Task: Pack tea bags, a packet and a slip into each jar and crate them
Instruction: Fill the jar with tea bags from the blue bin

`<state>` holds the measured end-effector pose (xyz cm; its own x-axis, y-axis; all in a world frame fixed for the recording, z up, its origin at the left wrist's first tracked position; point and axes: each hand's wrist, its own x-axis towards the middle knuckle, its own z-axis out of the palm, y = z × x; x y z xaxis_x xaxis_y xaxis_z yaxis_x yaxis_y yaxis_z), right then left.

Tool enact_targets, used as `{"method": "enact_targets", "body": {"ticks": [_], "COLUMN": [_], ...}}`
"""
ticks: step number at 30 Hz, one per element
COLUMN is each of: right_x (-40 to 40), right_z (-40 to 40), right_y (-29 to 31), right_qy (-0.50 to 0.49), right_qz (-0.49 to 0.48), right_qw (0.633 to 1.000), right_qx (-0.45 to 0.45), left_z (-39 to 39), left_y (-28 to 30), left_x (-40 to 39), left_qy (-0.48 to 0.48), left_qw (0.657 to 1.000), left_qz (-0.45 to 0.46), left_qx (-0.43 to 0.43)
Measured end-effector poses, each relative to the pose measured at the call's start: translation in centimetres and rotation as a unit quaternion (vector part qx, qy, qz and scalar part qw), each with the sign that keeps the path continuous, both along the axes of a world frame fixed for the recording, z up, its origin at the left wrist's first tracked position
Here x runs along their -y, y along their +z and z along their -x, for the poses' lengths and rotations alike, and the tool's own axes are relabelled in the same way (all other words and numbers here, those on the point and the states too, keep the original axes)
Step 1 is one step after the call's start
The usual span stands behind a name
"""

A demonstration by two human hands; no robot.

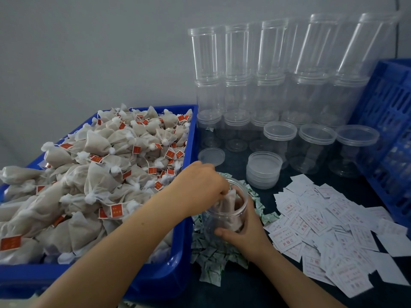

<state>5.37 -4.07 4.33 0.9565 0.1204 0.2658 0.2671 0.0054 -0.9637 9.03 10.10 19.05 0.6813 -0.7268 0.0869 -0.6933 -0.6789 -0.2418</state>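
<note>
Jar tilted over packets on worktop, just right of bin heaped with tea bags. Right hand curled round jar's lower wall, gripping. Left hand at jar mouth, fingers pinching tea bags inside. Slips scattered right. Lids and empty jars behind; crate far right.

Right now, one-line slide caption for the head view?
Left hand pushes tea bags into a clear jar gripped by the right hand, beside the blue bin.
</note>
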Motion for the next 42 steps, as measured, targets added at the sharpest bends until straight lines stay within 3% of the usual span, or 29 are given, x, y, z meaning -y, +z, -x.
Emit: {"method": "enact_targets", "body": {"ticks": [8, 15, 19, 22, 26, 29, 32, 36, 42], "right_x": [0.1, 0.1, -0.1, -0.2, -0.1, -0.1, -0.1, 0.0, -0.1], "right_z": [0.2, 0.1, 0.1, 0.0, 0.1, 0.2, 0.1, 0.1, 0.3], "right_y": [0.2, 0.2, 0.3, 0.3, 0.1, 0.1, 0.1, 0.0, 0.3], "right_qy": [0.008, 0.007, -0.014, -0.018, -0.02, -0.023, -0.022, -0.023, -0.025], "right_qz": [0.01, 0.012, 0.002, 0.008, 0.001, 0.003, 0.009, 0.015, 0.014], "right_qw": [1.0, 1.0, 1.0, 1.0, 1.0, 1.0, 1.0, 1.0, 1.0], "right_qx": [0.006, 0.002, -0.002, 0.005, -0.002, 0.001, 0.004, 0.001, -0.004], "left_z": [-0.4, -0.9, -1.1, -2.0, -4.3, -5.6, -6.1, -6.4, -6.9], "left_y": [-0.4, -0.5, -0.3, 0.4, 0.5, -0.4, -1.3, -2.6, -4.4], "left_x": [-0.4, -0.7, -1.2, -2.3, -5.0, -7.2, -8.7, -8.5, -7.4], "left_qy": [-0.001, -0.001, -0.005, 0.015, 0.117, 0.229, 0.306, 0.327, 0.34], "left_qw": [0.997, 0.996, 0.99, 0.966, 0.934, 0.923, 0.92, 0.927, 0.936], "left_qz": [-0.048, -0.018, 0.067, 0.222, 0.338, 0.308, 0.23, 0.123, 0.001], "left_qx": [-0.058, -0.092, -0.121, -0.133, -0.012, 0.01, -0.086, -0.135, -0.084]}}
